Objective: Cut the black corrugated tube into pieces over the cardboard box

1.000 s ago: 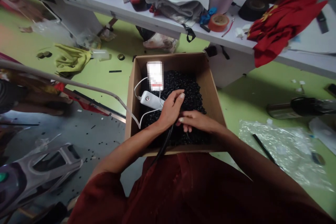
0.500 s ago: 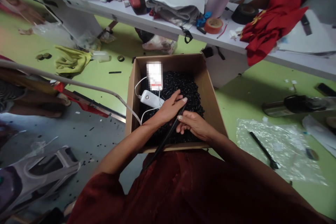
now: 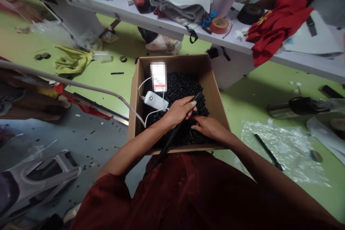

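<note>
The black ribbed strip [image 3: 172, 138] lies diagonally across the cardboard box [image 3: 220, 107], its upper end above the black pieces [image 3: 182, 82] and its lower part crossing the near edge, left of centre, toward the wearer's lap. The left hand [image 3: 179, 110] is closed around the strip close to its upper end, thumb on top; this placement probably steadies that end. The right hand [image 3: 209, 127] is just beside it, toward the box's near right corner, with fingers bent; whether it grips anything cannot be told. The box probably serves to keep the loose pieces together.

The white switch box [image 3: 155, 100] is near the left edge, below a white rectangular item [image 3: 158, 75] at the far left corner. A pale cord [image 3: 107, 91] crosses the left edge; the white cable [image 3: 150, 112] beside the left wrist could snag. The left forearm covers part of the near left corner.

Beyond the far edge, the white table [image 3: 234, 45] carries an orange tape roll [image 3: 219, 25] and red cloth [image 3: 280, 21] along its near edge.
</note>
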